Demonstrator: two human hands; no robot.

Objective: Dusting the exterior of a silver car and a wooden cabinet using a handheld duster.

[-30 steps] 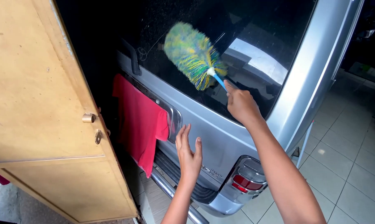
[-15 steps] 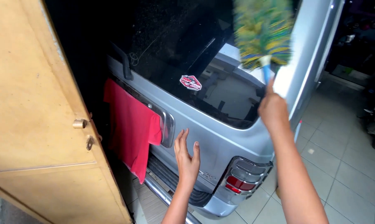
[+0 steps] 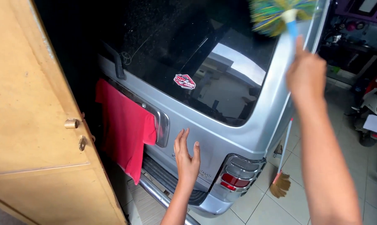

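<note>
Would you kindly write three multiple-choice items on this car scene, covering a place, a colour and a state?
1. Where does the cloth hang?
A. on the rear door handle
B. on the broom
C. on the cupboard

2. What colour is the duster handle?
A. red
B. blue
C. black

3. How is the left hand?
A. fist
B. holding cloth
C. open, fingers spread

Answers: 1 A, it drapes over the chrome handle. 2 B, blue shows above the right hand. 3 C, the palm is flat by the silver car, holding nothing.

Soft daylight comes from the right and brightens the tiled floor (image 3: 342, 183), while the upper left is very dark. The rear window (image 3: 197, 62) shows pale reflections, and the duster (image 3: 276, 14) is motion-blurred.
</note>
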